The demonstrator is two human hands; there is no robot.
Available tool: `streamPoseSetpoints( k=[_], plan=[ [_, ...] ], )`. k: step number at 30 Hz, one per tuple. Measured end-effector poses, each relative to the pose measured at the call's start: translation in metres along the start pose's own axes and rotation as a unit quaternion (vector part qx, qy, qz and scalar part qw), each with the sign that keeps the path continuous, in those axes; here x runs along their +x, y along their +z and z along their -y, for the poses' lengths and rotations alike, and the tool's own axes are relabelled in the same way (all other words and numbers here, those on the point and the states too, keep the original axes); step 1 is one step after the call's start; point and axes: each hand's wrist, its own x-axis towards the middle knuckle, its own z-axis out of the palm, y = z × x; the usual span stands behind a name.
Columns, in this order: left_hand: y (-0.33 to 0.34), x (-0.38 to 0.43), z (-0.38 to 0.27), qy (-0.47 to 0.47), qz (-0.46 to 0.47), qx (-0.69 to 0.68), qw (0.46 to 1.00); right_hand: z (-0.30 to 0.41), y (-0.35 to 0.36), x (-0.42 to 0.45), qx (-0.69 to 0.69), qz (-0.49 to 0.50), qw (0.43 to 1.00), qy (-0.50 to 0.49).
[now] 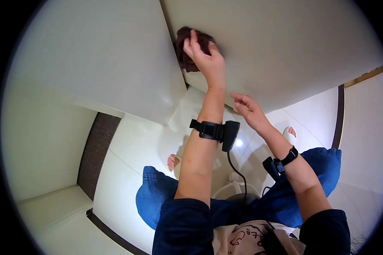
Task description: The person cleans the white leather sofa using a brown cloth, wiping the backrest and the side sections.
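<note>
A dark brown cloth (183, 59) lies pressed against a pale, smooth upright panel (261, 47), close to the narrow dark gap where it meets a second panel. My left hand (207, 60) is on the cloth, fingers spread over it and thumb at its right edge. Lower and to the right, my right hand (247, 110) holds nothing; its fingers are loosely bent near the panel's lower edge. Each forearm wears a black strap with a black device, and a cable runs down from the left one.
Another pale panel (115, 57) stands at the left. Below is a glossy tiled floor (124, 159) with dark borders (99, 149). Feet in light slippers (289, 135) rest on it. The round seat of a stool (242, 198) with a white base shows between the denim-covered legs.
</note>
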Motion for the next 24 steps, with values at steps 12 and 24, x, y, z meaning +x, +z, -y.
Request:
streamPoseSetpoints(
  k=[12, 24],
  plan=[
    [0.022, 0.03, -0.165, 0.266, 0.152, 0.006, 0.952, 0.092, -0.055, -0.047, -0.074, -0.044, 0.97, -0.227],
    [0.066, 0.143, -0.233, 0.402, 0.071, 0.12, 0.905, 0.244, -0.191, -0.094, -0.413, -0.472, 0.629, -0.459]
  ],
)
